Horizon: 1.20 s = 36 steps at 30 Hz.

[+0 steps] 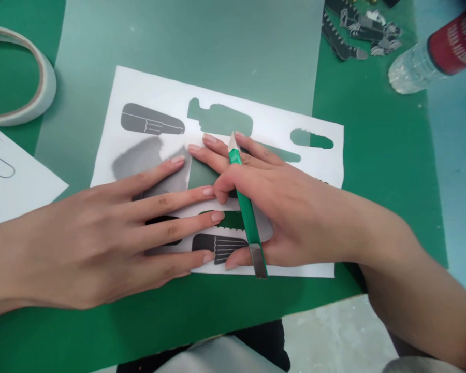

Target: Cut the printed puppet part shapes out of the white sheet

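A white sheet (pixel 151 85) with dark printed shapes and several cut-out openings lies on a green mat. My left hand (pixel 151 223) rests on the sheet's left part, palm down, fingers spread and holding nothing. My right hand (pixel 283 202) leans on the right part, with a green-handled craft knife (pixel 247 212) held by its bent index finger across the hand. The knife's pale tip points away from me. A dark printed shape (pixel 151 119) shows at the upper left, and a striped one (pixel 221 247) lies between my hands near the lower edge.
A roll of tape (pixel 48 83) sits at the far left, above another sheet with line drawings (pixel 23 181). Dark cut-out pieces (pixel 365 31) are piled at the upper right, beside a clear bottle with a red label (pixel 415 67). The mat's front edge runs below my hands.
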Available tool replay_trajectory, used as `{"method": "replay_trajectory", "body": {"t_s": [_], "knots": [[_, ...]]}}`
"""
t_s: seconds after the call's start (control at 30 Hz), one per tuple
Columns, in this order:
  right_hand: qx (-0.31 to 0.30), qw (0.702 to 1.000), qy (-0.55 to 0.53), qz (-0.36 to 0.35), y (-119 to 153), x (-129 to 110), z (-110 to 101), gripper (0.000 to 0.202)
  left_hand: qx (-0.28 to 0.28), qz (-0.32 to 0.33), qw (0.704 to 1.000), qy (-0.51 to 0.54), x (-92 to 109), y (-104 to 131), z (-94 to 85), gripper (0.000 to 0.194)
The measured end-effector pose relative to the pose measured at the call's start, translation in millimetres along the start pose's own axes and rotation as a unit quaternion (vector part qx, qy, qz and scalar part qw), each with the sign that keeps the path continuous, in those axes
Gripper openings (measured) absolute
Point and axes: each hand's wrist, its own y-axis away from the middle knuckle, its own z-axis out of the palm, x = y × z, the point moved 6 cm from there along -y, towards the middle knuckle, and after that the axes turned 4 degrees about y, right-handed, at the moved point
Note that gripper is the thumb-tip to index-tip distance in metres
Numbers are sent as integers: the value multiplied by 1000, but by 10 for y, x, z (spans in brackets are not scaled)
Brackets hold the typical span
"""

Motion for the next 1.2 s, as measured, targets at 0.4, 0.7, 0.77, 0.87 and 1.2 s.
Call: {"method": "replay_trajectory", "body": {"t_s": [0.4, 0.7, 0.77, 0.87, 1.2], "knots": [[5, 1000, 1, 0, -6, -1, -7, 86, 6, 5, 1000, -22, -4, 8, -9, 44], [5, 1000, 6, -1, -3, 5, -7, 85, 12, -2, 1000, -9, 19, 8, -15, 40], [6, 1000, 5, -3, -3, 4, -8, 84, 13, 0, 1000, -17, 18, 16, -15, 41], [0, 1000, 11, -7, -3, -1, -7, 85, 7, -6, 1000, -22, 4, 31, -8, 42], [6, 1000, 5, -12, 1, 4, -4, 85, 12, 5, 1000, -19, 10, 59, 38, 40]]}}
